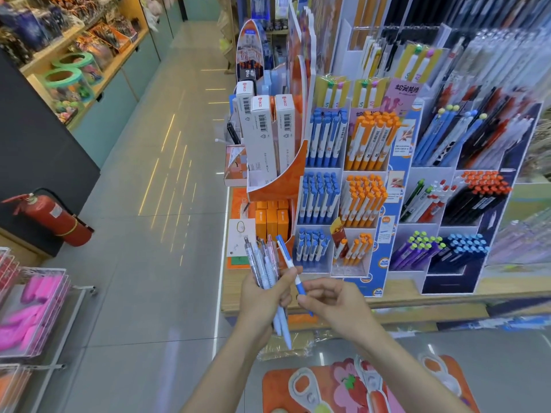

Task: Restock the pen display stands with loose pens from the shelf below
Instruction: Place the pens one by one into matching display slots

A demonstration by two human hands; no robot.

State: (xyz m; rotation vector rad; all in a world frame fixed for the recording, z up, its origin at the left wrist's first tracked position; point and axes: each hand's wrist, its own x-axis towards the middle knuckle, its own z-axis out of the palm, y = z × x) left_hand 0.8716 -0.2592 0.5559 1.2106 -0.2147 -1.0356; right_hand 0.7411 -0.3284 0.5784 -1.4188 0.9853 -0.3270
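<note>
My left hand point(264, 296) grips a bundle of several loose pens point(262, 263) that stick up in front of the shelf edge. My right hand point(334, 302) pinches the lower end of one blue-and-white pen point(287, 260), which leans against the bundle. Just behind my hands stands the white tiered pen display stand point(340, 171) with blue pens in its left column and orange pens in its right column. Its bottom right slot point(353, 251) holds only a few orange pens. A second stand point(459, 204) to the right holds mixed pens.
An orange holder with white boxes point(268, 138) stands left of the display on the wooden shelf point(447, 290). A red fire extinguisher point(50, 219) lies at the left wall. A wire rack with pink items point(32, 311) is at the lower left. The tiled aisle runs ahead.
</note>
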